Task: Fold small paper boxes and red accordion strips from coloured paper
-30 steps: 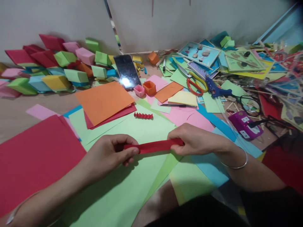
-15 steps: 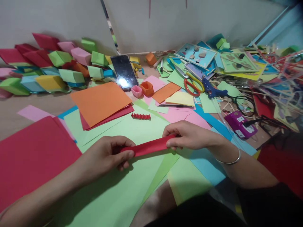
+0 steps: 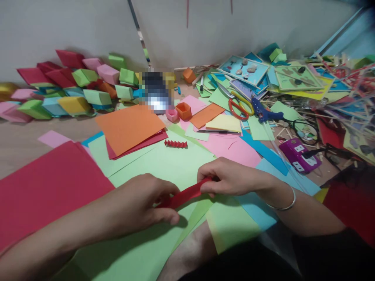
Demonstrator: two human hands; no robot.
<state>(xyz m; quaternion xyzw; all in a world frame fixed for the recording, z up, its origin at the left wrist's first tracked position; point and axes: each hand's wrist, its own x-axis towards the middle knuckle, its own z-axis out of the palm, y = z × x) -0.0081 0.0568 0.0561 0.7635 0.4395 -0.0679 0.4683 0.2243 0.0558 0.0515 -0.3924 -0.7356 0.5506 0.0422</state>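
Note:
My right hand (image 3: pixel 224 177) pinches one end of a folded red paper strip (image 3: pixel 187 195) between thumb and fingers. At the strip's other end, my left hand (image 3: pixel 152 203) curls loosely round it, the thumb lowered away from the paper; its fingertips are partly hidden. The strip slants up to the right, just above a large light green sheet (image 3: pixel 140 242). Beyond the hands lies a small red zigzag-folded paper piece (image 3: pixel 175 144) on the same sheet.
Orange (image 3: pixel 129 127) and red sheets (image 3: pixel 49 187) lie left. Folded paper blocks (image 3: pixel 88 78) line the wall. Small orange and pink paper boxes (image 3: pixel 183 111) stand mid-back. Scissors (image 3: pixel 238 107), a blue glue gun (image 3: pixel 265 111) and a purple power socket (image 3: pixel 300 154) sit right.
My left hand has slid right along the strip, its thumb lifting off, so less red shows between the hands. My right hand has shifted slightly down and left. The view has turned slightly.

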